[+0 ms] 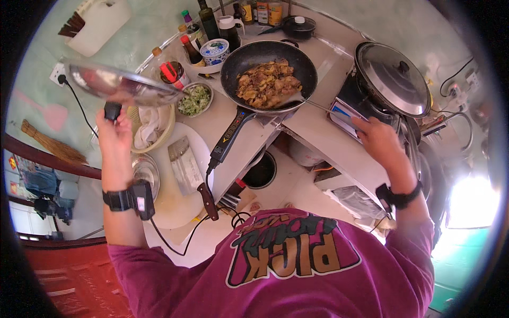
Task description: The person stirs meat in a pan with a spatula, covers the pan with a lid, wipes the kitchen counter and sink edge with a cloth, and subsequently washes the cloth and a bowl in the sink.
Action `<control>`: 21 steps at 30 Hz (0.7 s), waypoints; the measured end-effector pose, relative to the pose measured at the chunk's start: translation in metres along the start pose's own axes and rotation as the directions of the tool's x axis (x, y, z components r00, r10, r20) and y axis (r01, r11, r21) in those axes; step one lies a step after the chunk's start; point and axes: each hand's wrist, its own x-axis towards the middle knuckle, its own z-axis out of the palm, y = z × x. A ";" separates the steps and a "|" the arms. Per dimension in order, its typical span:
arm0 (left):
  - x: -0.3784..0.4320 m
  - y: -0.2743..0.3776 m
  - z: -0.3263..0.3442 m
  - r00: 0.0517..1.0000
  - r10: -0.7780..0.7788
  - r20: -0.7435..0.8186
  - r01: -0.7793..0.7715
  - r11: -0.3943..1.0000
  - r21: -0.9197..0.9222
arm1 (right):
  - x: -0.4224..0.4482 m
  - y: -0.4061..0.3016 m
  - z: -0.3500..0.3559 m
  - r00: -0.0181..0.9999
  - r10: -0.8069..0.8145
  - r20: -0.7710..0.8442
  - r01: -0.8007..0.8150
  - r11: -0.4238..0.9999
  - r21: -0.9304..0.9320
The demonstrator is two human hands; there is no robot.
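Observation:
My left hand [114, 126] grips the black knob of a metal pan lid [119, 81], raised and tilted over the left part of the counter. In my right hand [375, 137] is the handle of a long metal spatula [328, 110]. Its blade rests among browned chunks of food [270, 83] inside a black electric frying pan [230, 65]. The pan's long handle [232, 135] carries lit control buttons and points toward me, with a cord plugged into its end.
A cleaver [187, 167] lies on a round cutting board [179, 212], its handle over the edge. Nearby are a bowl of chopped greens [195, 99] and a yellow basket [171, 127] holding a cloth. Bottles [208, 20] line the back. A large lidded wok [391, 79] stands right.

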 end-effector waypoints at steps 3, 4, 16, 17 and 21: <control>-0.019 0.001 -0.018 0.999 -0.050 -0.014 0.049 0.997 -0.056 | 0.035 -0.005 0.044 0.999 -0.017 -0.044 0.014 0.998 -0.068; -0.023 -0.001 -0.023 0.999 -0.016 -0.038 0.014 0.999 -0.050 | 0.047 -0.006 0.057 0.998 0.001 -0.067 -0.002 1.000 -0.017; -0.043 0.012 -0.057 0.999 -0.015 -0.030 0.013 0.997 -0.078 | 0.108 -0.038 0.044 0.995 0.017 -0.101 -0.017 1.000 -0.003; -0.042 0.013 -0.060 0.999 -0.030 -0.031 0.027 0.996 -0.084 | 0.116 -0.042 0.046 0.991 0.029 -0.132 -0.027 1.000 0.015; -0.042 0.009 -0.054 0.998 -0.035 -0.047 0.032 0.996 -0.078 | 0.142 -0.037 0.075 0.997 0.065 -0.030 -0.066 0.998 -0.004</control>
